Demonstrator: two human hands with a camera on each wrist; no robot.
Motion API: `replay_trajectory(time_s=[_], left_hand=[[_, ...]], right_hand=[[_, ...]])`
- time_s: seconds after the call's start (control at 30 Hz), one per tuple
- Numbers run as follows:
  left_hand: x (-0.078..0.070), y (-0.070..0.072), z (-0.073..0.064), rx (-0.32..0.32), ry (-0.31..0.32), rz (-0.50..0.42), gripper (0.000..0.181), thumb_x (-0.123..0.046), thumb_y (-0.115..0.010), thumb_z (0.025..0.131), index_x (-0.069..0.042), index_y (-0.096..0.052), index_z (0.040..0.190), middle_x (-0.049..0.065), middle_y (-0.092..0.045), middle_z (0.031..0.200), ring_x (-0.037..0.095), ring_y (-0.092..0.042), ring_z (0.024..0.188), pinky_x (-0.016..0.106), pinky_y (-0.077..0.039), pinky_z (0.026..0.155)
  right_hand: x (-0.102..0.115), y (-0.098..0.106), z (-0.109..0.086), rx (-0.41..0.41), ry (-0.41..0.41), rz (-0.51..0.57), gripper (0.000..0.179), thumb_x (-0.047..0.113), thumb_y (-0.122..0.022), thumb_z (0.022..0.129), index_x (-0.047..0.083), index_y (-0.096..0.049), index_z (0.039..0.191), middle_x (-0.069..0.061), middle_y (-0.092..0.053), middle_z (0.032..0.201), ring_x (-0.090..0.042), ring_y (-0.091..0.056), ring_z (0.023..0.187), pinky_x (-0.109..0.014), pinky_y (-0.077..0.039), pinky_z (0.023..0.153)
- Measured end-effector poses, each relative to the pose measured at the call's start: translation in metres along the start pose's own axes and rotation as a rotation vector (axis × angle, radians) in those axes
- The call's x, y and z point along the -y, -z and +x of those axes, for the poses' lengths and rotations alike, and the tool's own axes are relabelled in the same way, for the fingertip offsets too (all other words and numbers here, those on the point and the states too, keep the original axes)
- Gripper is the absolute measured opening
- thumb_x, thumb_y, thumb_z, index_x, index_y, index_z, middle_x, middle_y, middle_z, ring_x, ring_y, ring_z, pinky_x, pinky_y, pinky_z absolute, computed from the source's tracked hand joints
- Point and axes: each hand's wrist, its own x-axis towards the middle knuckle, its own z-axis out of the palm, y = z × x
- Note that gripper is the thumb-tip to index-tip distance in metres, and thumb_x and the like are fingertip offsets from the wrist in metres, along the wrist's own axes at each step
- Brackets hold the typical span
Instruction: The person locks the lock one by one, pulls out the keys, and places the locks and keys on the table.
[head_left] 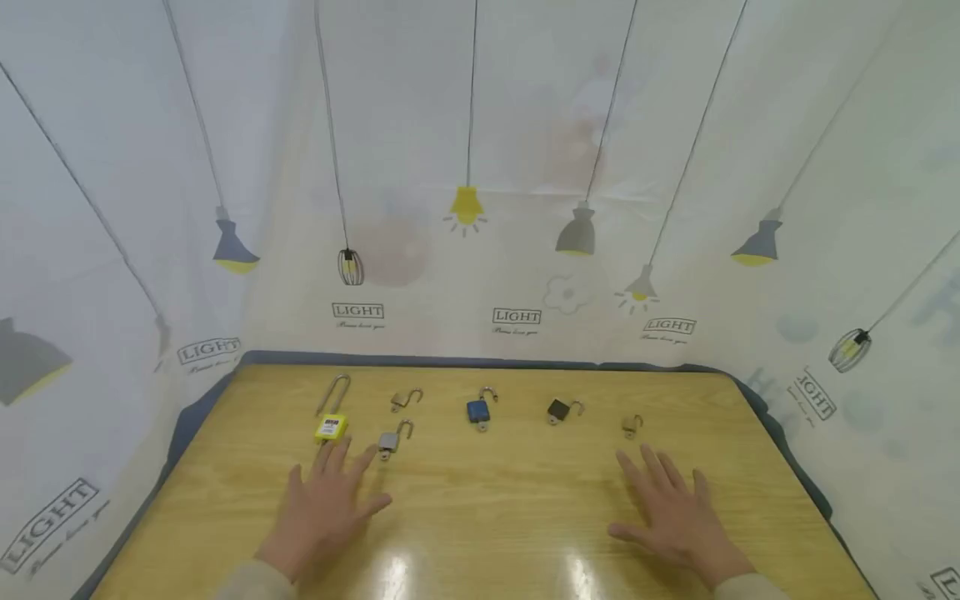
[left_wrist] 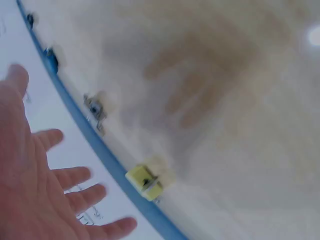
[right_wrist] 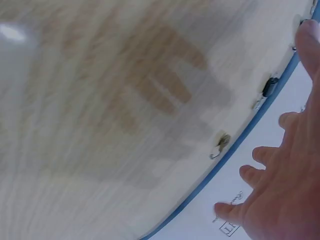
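My left hand (head_left: 321, 507) hovers over the table with its fingers spread, holding nothing. Just beyond its fingertips lie a yellow padlock (head_left: 331, 427) with a long shackle and a grey padlock (head_left: 388, 442). A small brass-coloured padlock (head_left: 401, 402) sits behind the grey one. Toward the middle are a blue padlock (head_left: 477, 411) and a black padlock (head_left: 558, 409). On the right, another small brass-coloured padlock (head_left: 629, 425) lies ahead of my right hand (head_left: 675, 518), also spread, palm down and holding nothing. The grey, blue and black padlocks have their shackles swung open.
The padlocks lie along the far part of a wooden table (head_left: 495, 492). A dark blue edge (head_left: 450, 361) borders its back and sides. Behind and at both sides hangs a pale cloth (head_left: 420, 108) printed with lamps and lettering.
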Motion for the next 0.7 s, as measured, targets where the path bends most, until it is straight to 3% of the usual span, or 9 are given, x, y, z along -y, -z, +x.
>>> replay_trajectory(time_s=[0.2, 0.47, 0.6, 0.7], left_hand=[[0.013, 0.016, 0.016, -0.039, 0.042, 0.030, 0.067, -0.057, -0.049, 0.095, -0.008, -0.048, 0.141, 0.022, -0.057, 0.134, 0.045, -0.056, 0.116, 0.064, -0.046, 0.088], [0.032, 0.017, 0.042, -0.046, 0.116, 0.001, 0.051, -0.038, -0.058, 0.095, 0.005, -0.056, 0.123, 0.029, -0.065, 0.110, 0.045, -0.062, 0.094, 0.057, -0.052, 0.072], [0.036, 0.012, 0.052, -0.072, 0.153, 0.008, 0.046, -0.034, -0.063, 0.092, 0.009, -0.060, 0.108, 0.028, -0.065, 0.094, 0.039, -0.062, 0.078, 0.050, -0.052, 0.058], [0.039, 0.008, 0.058, -0.049, 0.192, 0.004, 0.044, -0.032, -0.063, 0.092, 0.010, -0.061, 0.101, 0.024, -0.063, 0.086, 0.036, -0.060, 0.074, 0.046, -0.050, 0.055]], right_hand=[[0.016, 0.009, 0.010, -0.006, 0.087, 0.025, 0.086, 0.063, -0.067, 0.079, 0.017, -0.042, 0.147, -0.020, -0.040, 0.151, -0.041, -0.041, 0.136, -0.066, -0.026, 0.109], [0.044, 0.007, 0.034, 0.033, 0.130, 0.020, 0.082, 0.058, -0.070, 0.079, 0.013, -0.046, 0.143, -0.019, -0.049, 0.144, -0.039, -0.046, 0.131, -0.060, -0.032, 0.108], [0.059, 0.006, 0.045, 0.048, 0.147, -0.002, 0.079, 0.059, -0.070, 0.080, 0.012, -0.050, 0.140, -0.017, -0.051, 0.141, -0.038, -0.048, 0.129, -0.058, -0.036, 0.106], [0.070, 0.004, 0.053, 0.069, 0.152, -0.008, 0.077, 0.059, -0.070, 0.080, 0.012, -0.051, 0.139, -0.015, -0.053, 0.139, -0.036, -0.049, 0.128, -0.056, -0.036, 0.107]])
